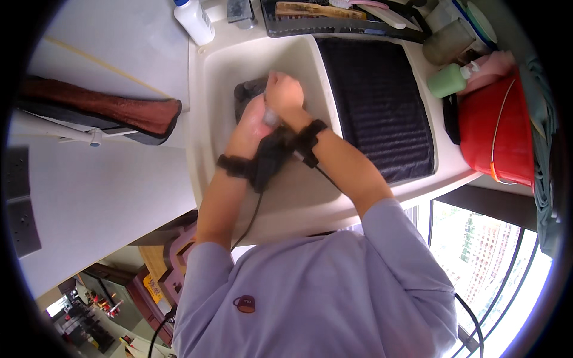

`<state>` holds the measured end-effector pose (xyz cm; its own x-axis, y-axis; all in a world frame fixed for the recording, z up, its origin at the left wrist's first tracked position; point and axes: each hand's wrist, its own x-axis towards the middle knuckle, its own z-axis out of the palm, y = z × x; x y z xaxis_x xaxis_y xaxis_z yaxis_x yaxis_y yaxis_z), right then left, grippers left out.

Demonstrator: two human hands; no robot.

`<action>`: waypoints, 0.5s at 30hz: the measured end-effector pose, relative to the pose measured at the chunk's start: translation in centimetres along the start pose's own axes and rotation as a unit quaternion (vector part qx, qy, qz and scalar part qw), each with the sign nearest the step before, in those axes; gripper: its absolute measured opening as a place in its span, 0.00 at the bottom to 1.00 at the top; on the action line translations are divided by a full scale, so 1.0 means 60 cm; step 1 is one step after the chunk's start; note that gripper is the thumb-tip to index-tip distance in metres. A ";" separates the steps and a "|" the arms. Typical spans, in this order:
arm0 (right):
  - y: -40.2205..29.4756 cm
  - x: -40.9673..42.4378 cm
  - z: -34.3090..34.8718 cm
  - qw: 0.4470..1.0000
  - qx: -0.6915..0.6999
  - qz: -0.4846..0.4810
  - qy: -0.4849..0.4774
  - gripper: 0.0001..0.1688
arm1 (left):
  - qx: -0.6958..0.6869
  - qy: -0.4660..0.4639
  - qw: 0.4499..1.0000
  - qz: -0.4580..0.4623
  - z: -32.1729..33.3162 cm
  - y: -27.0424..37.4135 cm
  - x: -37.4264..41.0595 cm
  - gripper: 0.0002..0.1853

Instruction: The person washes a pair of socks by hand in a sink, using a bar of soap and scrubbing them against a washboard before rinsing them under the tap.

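Observation:
My left hand and my right hand touch each other inside a white sink basin. The right hand has its fingers curled; whether it grips anything is hidden. Wet skin shows on the left hand, whose fingers are largely out of sight. A small, blurred whitish thing lies between the hands; I cannot tell what it is. Dark wet fabric lies in the basin beneath and beside the left hand. Black straps with cabled devices circle both wrists.
Right of the basin lies a ribbed black cloth. Beyond are a white bottle, a faucet and a black tray with brushes. A green pump bottle and red bucket stand at right.

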<state>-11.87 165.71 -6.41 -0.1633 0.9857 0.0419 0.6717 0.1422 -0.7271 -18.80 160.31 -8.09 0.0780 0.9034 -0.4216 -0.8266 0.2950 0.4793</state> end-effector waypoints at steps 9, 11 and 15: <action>-0.030 -0.037 -0.057 0.991 0.064 0.043 -0.109 0.22 | -0.054 0.076 0.996 -0.012 0.007 0.019 -0.028 0.12; -0.040 -0.079 -0.040 0.988 0.065 -0.011 -0.137 0.22 | -0.108 -0.117 0.987 0.013 -0.074 0.000 -0.001 0.13; -0.036 -0.071 0.003 0.998 0.002 0.023 -0.055 0.22 | 0.085 0.146 0.984 0.054 0.028 0.004 -0.037 0.18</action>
<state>-12.72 161.20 -5.14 -0.2108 0.9752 -0.0677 0.6779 0.0959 -0.7289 -18.26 158.91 -5.74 -0.1897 0.8115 -0.5528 -0.7139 0.2725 0.6451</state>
